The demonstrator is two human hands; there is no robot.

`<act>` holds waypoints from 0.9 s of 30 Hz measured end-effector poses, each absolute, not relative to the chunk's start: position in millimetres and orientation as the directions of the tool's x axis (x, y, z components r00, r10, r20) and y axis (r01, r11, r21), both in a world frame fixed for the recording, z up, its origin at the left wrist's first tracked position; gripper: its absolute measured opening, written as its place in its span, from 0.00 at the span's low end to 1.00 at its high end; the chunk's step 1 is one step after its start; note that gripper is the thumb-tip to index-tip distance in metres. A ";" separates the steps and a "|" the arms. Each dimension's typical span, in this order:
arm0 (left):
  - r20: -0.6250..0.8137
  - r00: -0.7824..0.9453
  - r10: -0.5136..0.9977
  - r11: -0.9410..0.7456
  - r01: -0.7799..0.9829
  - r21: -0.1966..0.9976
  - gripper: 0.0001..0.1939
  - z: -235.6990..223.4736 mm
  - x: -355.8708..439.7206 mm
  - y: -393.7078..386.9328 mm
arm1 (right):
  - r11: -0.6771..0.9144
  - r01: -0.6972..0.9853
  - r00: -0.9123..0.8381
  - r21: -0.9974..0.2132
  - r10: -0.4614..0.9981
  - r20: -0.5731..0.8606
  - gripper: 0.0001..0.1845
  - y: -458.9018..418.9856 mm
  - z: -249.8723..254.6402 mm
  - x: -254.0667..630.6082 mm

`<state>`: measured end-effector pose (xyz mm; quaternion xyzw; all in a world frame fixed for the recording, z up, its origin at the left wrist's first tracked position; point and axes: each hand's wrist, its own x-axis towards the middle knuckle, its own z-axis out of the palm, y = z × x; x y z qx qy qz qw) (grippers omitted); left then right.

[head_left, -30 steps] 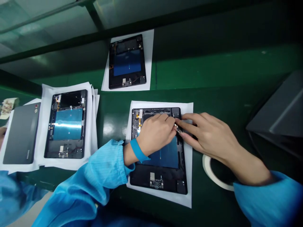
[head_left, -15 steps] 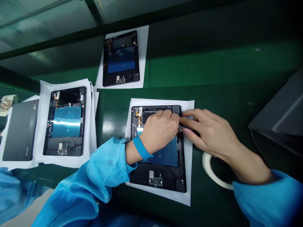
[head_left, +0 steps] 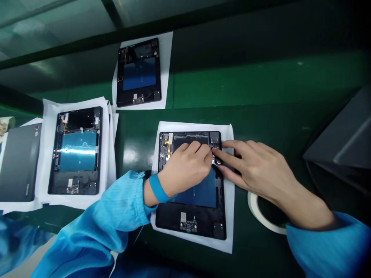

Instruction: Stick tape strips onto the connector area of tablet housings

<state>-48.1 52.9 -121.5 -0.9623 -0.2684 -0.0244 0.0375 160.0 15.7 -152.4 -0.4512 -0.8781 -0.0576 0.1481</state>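
Together, hands [head_left: 187, 168] at open tablet [head_left: 197, 197]

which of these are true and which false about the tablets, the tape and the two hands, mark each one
1. The left hand is over the front tablet. True.
2. The tape lies left of the front tablet. False: the tape is to its right, partly under the right forearm.
3. The blue band is on the left wrist. True.
4. The gray tablet at far left has its insides showing. False: the gray tablet shows a plain, closed cover.
5. The back tablet lies on white paper. True.
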 end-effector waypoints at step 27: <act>0.126 0.873 0.471 -0.877 0.478 -0.037 0.16 -131.9 -64.1 50.9 | 0.485 0.846 -0.395 -0.221 0.849 0.351 0.13 10.5 -147.4 150.3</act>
